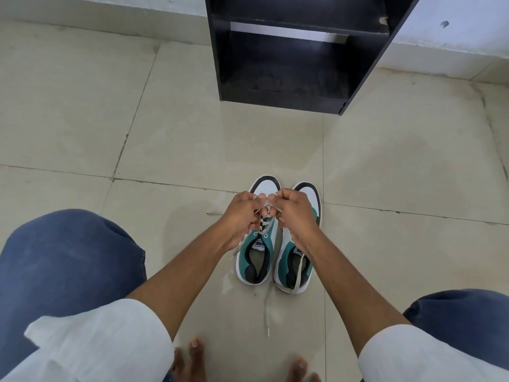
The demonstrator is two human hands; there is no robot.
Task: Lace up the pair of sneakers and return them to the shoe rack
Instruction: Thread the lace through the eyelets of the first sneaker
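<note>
Two sneakers sit side by side on the floor (pixel 82 119), toes pointing to 12 o'clock. The left sneaker (pixel 256 244) is the one being worked on. The left hand (pixel 243 213) and the right hand (pixel 294 209) are both curled tight, each pinching a bit of its white lace (pixel 265 226) just above the shoe. The hands are almost touching.

The right sneaker (pixel 298 260) has a loose lace (pixel 298 274) that hangs out over its heel. A lace end (pixel 267 312) trails on the floor toward 6 o'clock, near the bare toes (pixel 196 347).

The dark shoe rack (pixel 289 59) stands at 12 o'clock, well apart from the shoes. Its bottom shelf looks empty.

What could go wrong? The lace could slip from the fingers if they pull too hard, and the knot would come loose. A foot could also step on the trailing lace and drag the shoe.
</note>
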